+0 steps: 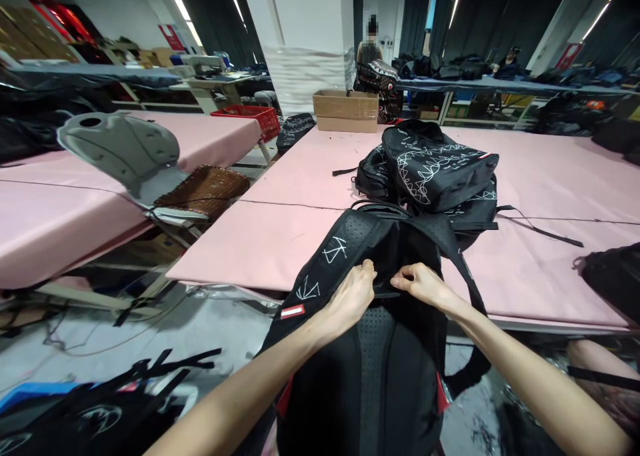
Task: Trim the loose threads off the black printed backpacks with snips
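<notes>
A black backpack [325, 376] leans upright against the table's front edge, its padded back panel and shoulder straps facing me. White line drawings and a small red-and-white label mark the left strap. My left hand [353, 289] is closed at the upper back panel, fingers pinching the black fabric. Just to its right, my right hand [423, 284] pinches the same area with thumb and forefinger together. Between the hands runs a dark fold or edge of the backpack; its detail is too dark to make out.
Beyond it, several black backpacks [440, 166] with white drawings are piled on the pink table [260, 243]. A cardboard box [345, 111] sits at the far edge. Left stands a grey chair [125, 149] with a brown seat mat. More black bags lie lower left and at right.
</notes>
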A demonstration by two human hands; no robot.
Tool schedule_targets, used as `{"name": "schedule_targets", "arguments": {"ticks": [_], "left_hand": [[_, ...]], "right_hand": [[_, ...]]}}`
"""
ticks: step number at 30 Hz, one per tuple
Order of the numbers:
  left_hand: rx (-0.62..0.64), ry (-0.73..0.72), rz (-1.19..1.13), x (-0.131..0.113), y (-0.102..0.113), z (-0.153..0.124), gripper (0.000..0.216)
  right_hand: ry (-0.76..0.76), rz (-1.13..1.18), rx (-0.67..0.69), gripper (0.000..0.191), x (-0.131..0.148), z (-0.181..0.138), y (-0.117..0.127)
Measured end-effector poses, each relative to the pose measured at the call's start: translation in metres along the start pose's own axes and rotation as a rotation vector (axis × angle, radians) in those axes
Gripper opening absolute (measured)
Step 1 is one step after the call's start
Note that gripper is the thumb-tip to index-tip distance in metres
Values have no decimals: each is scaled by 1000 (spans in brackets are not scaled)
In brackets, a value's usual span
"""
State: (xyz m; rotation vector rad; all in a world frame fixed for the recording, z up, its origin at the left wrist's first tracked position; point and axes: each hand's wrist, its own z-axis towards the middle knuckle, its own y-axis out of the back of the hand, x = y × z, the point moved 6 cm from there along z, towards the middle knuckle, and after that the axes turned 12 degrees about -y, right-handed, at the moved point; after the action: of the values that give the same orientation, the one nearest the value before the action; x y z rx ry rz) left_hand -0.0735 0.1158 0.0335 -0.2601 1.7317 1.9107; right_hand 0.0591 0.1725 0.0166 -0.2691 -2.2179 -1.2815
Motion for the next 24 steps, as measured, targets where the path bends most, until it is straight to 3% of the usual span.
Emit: {"name": "schedule_targets", "arguments": {"ticks": [9,13,15,17,20,22,24], "left_hand": [[-14,15,20,2,9,-1,18],[-39,38,20,15,7,3,19],[-92,-41,25,18,7,-1,23],[-131,-224,56,14,6,-13,24],[-51,-456,57,16,-1,-46,23],[-57,-375,29,43,0,-66,27],[-223,-69,14,92,12,-82,33]], "right_hand": [[34,-168,-72,18,15,-1,-7],[79,-105,-92,18,17,9,-9],[156,0,-190,18,20,8,-4],[270,120,-323,21,23,-4,3],[381,224,-280,22,13,-33,-2],[323,270,-184,25,-10,-45,-11],[155,357,-286,41,-48,-46,-9]]}}
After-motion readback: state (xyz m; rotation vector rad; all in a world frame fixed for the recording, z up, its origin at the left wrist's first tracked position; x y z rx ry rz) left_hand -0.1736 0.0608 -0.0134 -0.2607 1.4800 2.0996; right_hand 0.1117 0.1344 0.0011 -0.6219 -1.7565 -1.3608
